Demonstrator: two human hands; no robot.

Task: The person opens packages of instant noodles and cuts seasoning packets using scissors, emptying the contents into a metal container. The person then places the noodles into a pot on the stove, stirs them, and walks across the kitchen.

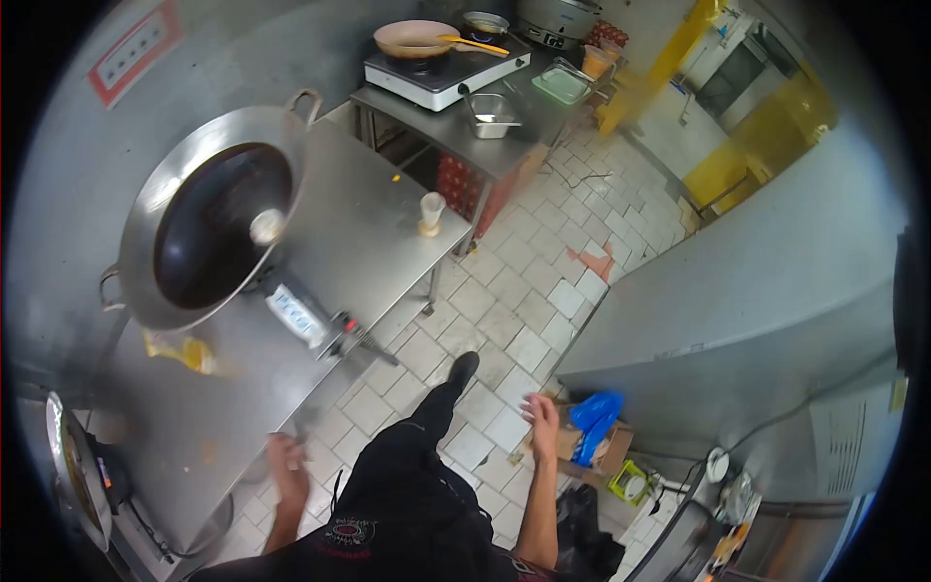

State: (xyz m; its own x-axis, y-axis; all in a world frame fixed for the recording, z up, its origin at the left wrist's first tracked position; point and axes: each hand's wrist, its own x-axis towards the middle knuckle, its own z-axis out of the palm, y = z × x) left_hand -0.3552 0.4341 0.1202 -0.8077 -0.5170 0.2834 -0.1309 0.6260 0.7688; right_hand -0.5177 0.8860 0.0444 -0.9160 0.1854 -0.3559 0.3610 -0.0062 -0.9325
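Observation:
My left hand [288, 458] hangs beside the near edge of the steel table [339, 233], blurred, and whether it holds anything is unclear. Over the tiled floor, my right hand [540, 409] has its fingers partly curled and slightly apart, with nothing seen in it. A large wok [145, 209] with dark liquid and a white round thing sits on the steel table. Beside it are a white labelled packet [296, 315], a yellow-and-clear bottle [181, 351] and a small white cup [432, 209].
A white stove [436, 95] with a pan [412, 39] and a steel tray [493, 118] stand on a farther table. Near my right hand are a cardboard box [613, 454] with a blue bag [595, 417] and a black bag [582, 533]. A large metal cabinet [737, 281] is at the right.

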